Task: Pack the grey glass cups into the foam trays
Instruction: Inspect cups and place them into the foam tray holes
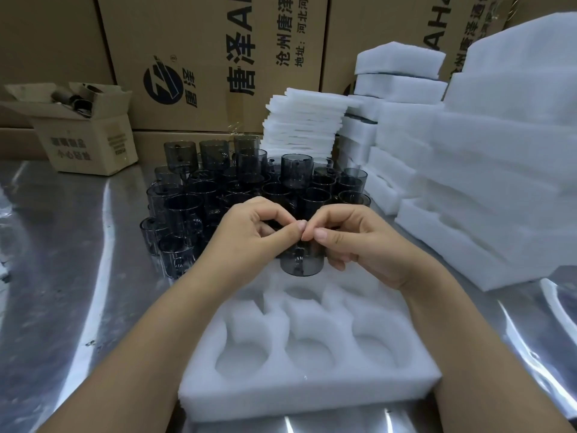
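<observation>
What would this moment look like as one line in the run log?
step: cup to tray | left hand + right hand: both on one grey cup, over far row | foam tray: visible pockets empty | cup stock: behind tray

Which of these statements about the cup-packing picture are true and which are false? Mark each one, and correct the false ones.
1. Both hands hold one grey glass cup above the foam tray. True.
2. Every pocket that shows in the foam tray already holds a cup. False: the pockets in view are empty.
3. The cluster of unpacked cups stands beyond the tray, farther from the person. True.
4. The stacks of white foam are on the person's left. False: they are on the right.
5. The small open carton sits at the far left of the metal table. True.
</observation>
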